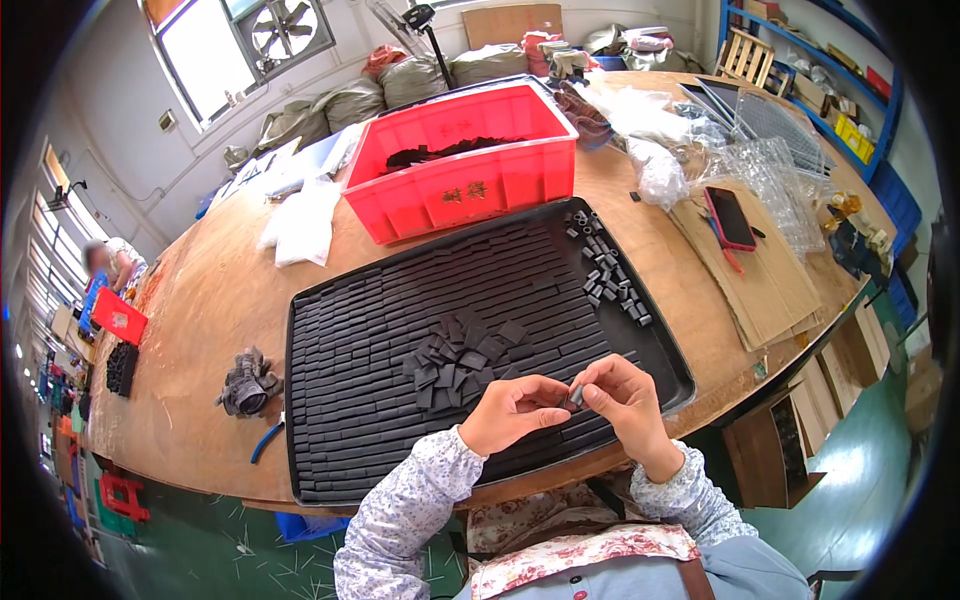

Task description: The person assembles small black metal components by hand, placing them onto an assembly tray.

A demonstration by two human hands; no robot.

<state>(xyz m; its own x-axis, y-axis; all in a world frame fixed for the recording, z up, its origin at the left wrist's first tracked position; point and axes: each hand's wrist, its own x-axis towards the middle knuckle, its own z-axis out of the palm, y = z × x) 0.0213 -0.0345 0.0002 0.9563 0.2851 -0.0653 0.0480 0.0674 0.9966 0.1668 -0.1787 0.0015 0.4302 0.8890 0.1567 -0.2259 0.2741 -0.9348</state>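
Observation:
My left hand (pixel 515 412) and my right hand (pixel 628 408) meet over the front right of a large black tray (pixel 655 350). Between their fingertips they pinch a small dark grey tube (pixel 576 396). Just beyond my left hand lies a loose heap of flat black squares (pixel 455 365). Beneath that heap, tight rows of black strips (pixel 375 400) cover most of the tray. Small rolled tubes (pixel 612 275), some upright and some on their sides, are scattered along the tray's right side.
Behind the tray stands a red plastic bin (pixel 470 205) with black material inside. Pliers with blue handles (pixel 266 443) and dark crumpled gloves (pixel 247 383) lie to the left. A phone (pixel 731 218) rests on cardboard (pixel 755 285) at right. A person (pixel 118 262) is far left.

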